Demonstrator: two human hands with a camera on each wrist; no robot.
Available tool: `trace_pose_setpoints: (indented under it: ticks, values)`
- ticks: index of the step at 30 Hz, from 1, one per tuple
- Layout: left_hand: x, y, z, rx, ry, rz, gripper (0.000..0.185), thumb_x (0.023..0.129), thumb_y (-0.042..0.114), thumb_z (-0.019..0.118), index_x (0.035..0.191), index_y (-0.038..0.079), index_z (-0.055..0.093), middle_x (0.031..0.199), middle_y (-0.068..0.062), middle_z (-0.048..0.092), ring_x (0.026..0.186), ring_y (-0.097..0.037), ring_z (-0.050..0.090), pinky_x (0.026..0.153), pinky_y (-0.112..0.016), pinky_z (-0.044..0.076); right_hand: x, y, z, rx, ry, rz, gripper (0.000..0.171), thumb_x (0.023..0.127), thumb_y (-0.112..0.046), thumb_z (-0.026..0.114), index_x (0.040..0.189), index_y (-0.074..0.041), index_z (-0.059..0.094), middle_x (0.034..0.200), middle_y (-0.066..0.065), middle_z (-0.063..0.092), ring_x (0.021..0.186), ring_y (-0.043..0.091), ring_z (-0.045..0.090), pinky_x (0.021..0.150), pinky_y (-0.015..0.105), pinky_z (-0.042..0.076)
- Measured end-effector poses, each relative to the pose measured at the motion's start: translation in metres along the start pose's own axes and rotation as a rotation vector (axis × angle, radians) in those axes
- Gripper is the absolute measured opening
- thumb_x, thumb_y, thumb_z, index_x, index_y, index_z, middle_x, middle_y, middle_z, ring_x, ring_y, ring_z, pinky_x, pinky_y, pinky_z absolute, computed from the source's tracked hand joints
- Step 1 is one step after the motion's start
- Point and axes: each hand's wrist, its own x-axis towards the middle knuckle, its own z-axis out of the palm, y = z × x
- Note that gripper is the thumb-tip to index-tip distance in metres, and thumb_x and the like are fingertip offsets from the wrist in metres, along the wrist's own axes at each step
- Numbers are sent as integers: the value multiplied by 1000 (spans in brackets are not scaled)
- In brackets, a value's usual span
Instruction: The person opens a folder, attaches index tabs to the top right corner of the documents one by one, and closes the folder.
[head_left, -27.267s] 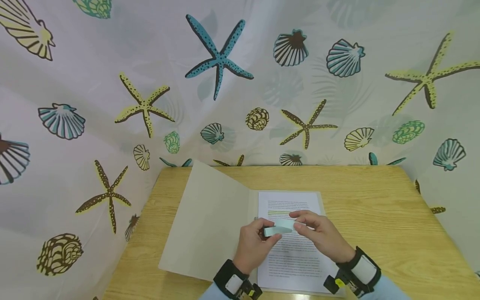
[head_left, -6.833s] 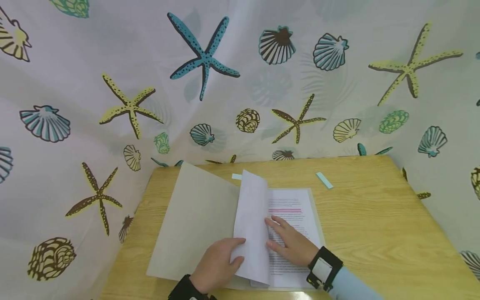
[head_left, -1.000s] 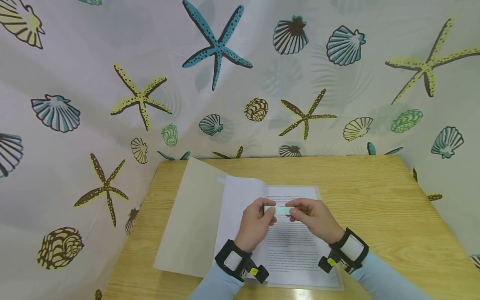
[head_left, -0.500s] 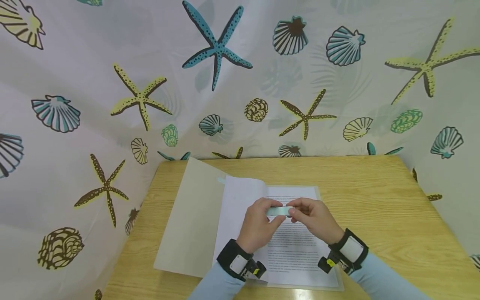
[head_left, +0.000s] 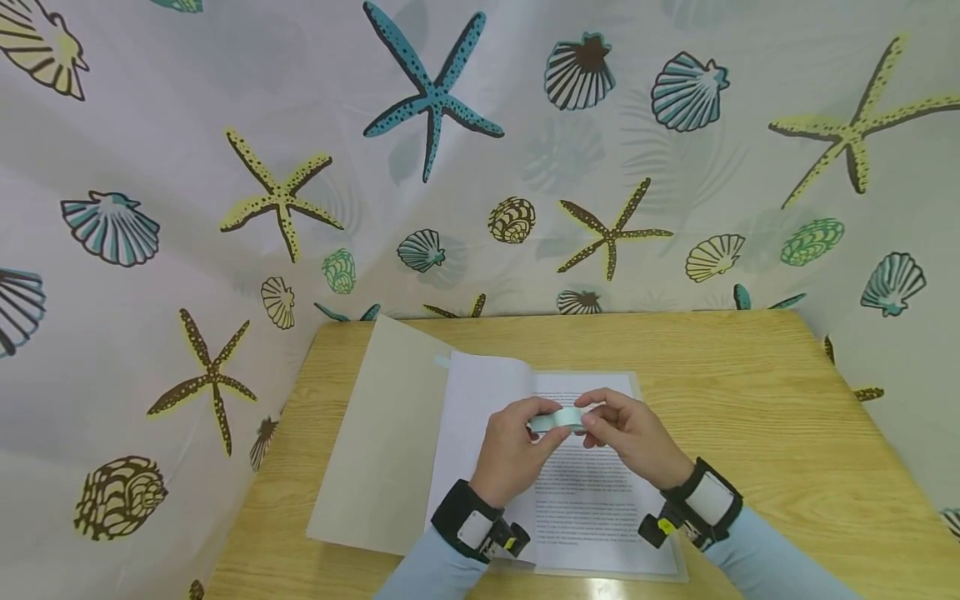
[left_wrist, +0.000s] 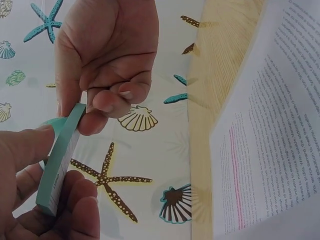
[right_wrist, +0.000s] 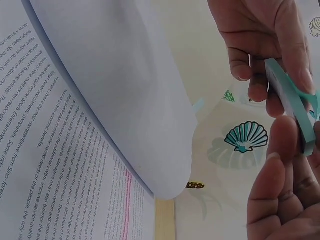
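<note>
Sticky-note pad (head_left: 543,424), slim and pale green, is held up between 2 hands, in front of the person and above an open folder on the desk (head_left: 757,400). The left hand (head_left: 512,454) grips it, thumb along the near side and fingertips bent round the far side, so the gap between them is just the pad's own width. The top strip (head_left: 572,416) bows away from the pad in a small arch, and the right hand (head_left: 630,435) pinches at the pad's other end with thumb and index fingertip brought close together; its remaining fingers are loosely bent. How much of the strip lies inside that pinch is hidden by the fingers. Below the hands is a printed page (head_left: 592,508), and the left wrist view shows a pink line (left_wrist: 235,175) across its text. A white sheet (head_left: 468,433) curls over to the left of that page, partly covering the folder's raised cover (head_left: 375,467), and a small pale tab (head_left: 442,361) juts from the sheet's upper left edge. Each wrist wears a black strap with a small camera, below light blue sleeves (head_left: 776,546). Behind the desk hangs a white curtain (head_left: 480,67) printed with starfish and shells.
</note>
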Motion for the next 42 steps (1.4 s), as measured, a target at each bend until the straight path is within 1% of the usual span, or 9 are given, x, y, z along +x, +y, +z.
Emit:
trace_pose_setpoints:
  ticks: [2, 8, 14, 20, 24, 30, 34, 39, 42]
  values:
    - [-1, -1, 0, -7, 3, 8, 24, 86, 25, 73, 106, 12, 68, 98, 4, 68, 74, -15, 60, 61, -17, 46, 0, 0, 0, 4, -14, 0, 25, 98, -13, 55, 118, 2, 54, 88, 15, 68, 72, 23, 66, 68, 33, 55]
    - [-1, -2, 2, -26, 4, -1, 22, 87, 27, 72, 104, 13, 67, 94, 6, 67, 73, -4, 56, 61, -17, 47, 0, 1, 0, 0, -35, 14, 18, 101, -13, 50, 112, 0, 51, 88, 13, 66, 74, 24, 66, 67, 33, 54]
    - [-2, -2, 3, 6, 12, 23, 23, 85, 24, 75, 103, 12, 68, 96, 4, 67, 71, -4, 55, 59, -15, 46, 0, -5, 0, -12, -77, 28, 35, 106, -24, 33, 110, -2, 59, 98, 13, 66, 85, 29, 67, 72, 39, 53]
    - [-3, -1, 5, 83, -1, 16, 24, 83, 23, 77, 102, 12, 69, 97, 4, 67, 75, -3, 55, 62, -14, 45, 1, -5, 2, -41, -58, 12, 23, 102, -19, 49, 101, -5, 67, 97, 10, 69, 86, 25, 68, 74, 37, 53]
    - [-3, 0, 5, 115, -11, 20, 26, 82, 24, 78, 103, 12, 69, 99, 3, 68, 81, -2, 57, 67, -14, 47, 1, -3, 4, -49, -26, 7, 21, 100, -18, 53, 98, -5, 69, 100, 9, 69, 84, 23, 68, 73, 34, 53]
    - [-3, 0, 5, 109, -26, 48, 29, 83, 26, 77, 106, 12, 68, 102, 3, 68, 89, -1, 60, 74, -16, 49, 0, -4, 4, -56, 8, -2, 17, 97, -17, 59, 97, -3, 68, 96, 10, 68, 81, 21, 68, 72, 31, 54]
    - [-3, -1, 5, 88, -24, 49, 27, 86, 28, 73, 108, 12, 68, 102, 4, 69, 83, 1, 59, 70, -13, 47, 0, -4, 5, -36, 40, 13, 16, 95, -18, 61, 94, -2, 66, 94, 11, 67, 80, 23, 69, 72, 31, 54]
    - [-4, -1, 4, 69, -14, 57, 27, 88, 27, 71, 110, 12, 68, 100, 4, 70, 75, 1, 56, 64, -12, 46, -1, -3, 5, 51, 44, 7, 19, 94, -12, 62, 103, 2, 55, 95, 17, 64, 78, 30, 69, 74, 42, 56]
    - [-4, 0, 4, 70, -2, 80, 27, 88, 26, 71, 110, 11, 68, 99, 3, 70, 76, -1, 59, 64, -13, 46, -1, -2, 5, 62, 31, -2, 19, 95, -9, 60, 109, 2, 54, 100, 19, 62, 80, 30, 68, 76, 42, 55]
